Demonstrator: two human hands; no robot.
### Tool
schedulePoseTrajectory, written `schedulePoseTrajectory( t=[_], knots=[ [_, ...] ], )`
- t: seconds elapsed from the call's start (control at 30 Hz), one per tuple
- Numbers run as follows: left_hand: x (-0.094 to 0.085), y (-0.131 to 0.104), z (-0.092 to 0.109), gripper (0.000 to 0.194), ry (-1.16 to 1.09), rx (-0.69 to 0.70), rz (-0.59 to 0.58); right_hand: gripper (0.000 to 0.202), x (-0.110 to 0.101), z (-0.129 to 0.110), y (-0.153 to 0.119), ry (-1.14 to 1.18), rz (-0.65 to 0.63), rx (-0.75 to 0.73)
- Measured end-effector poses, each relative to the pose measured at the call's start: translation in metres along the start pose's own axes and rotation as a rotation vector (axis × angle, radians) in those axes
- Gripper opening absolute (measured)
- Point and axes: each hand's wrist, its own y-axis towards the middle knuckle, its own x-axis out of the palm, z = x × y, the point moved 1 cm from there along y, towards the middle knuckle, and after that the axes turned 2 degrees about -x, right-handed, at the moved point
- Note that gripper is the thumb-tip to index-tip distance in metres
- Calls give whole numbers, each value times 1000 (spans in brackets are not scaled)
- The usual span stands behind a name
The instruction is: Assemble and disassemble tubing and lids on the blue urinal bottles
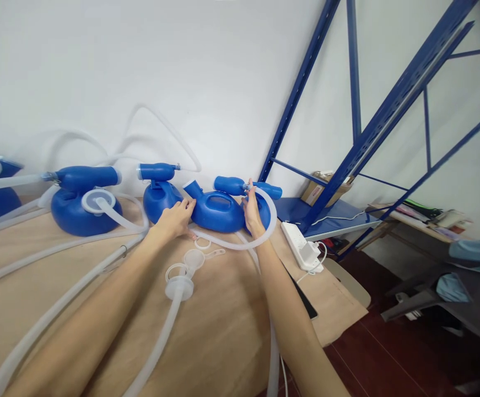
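Bottle [217, 221], blue and handled, was found on the brown-papered table [231, 292], near the wall [231, 82] and directly between your two hands. Its long axis ran roughly left to right across your view, the neck [194, 189] slanting up and leftward. Your left hand [177, 218] was at the neck end, low against the body, fingers bent and apparently touching it; a second blue bottle [156, 201] stood just beside that hand on its left. Your right hand [252, 210] was at the opposite end, fingers pointing upward. Neither hand was clearly nearer: you had the bottle bracketed end to end, and in this assessment that alignment was the governing relation, both hands lying on the long axis and neither at the handle. Whether either hand had closed on the bottle could not be determined. Your right fingers also rose beside a metal clip [247, 187] at the end of a blue cylinder [228, 185]; contact there was not confirmed. A translucent tube [273, 212] curved from that area across your right wrist and along the bottle's near side. A third blue bottle [264, 212] stood partly hidden behind your right hand.
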Motion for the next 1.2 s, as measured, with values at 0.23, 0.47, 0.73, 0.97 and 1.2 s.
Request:
schedulePoseTrajectory(
  t=[0.23, 0.47, 0.73, 0.97, 1.2],
  knots=[
    [-18, 13, -23, 87, -126, -76, 156, 81, -10, -20, 6, 272, 72, -37],
    [-11, 26, -36, 93, -494, 34, 251, 69, -3, -25, 0, 339, 2, 17],
    [-18, 22, -18, 87, -670, 104, 220, 52, 6, -31, -5, 394, -115, 56],
    [-57, 0, 18, 71, -853, 252, 360, 51, 6, -71, -9, 428, -113, 6],
    [-75, -19, 45, 63, -447, 333, 683, 58, 19, -124, -39, 314, -257, -124]
  ],
)
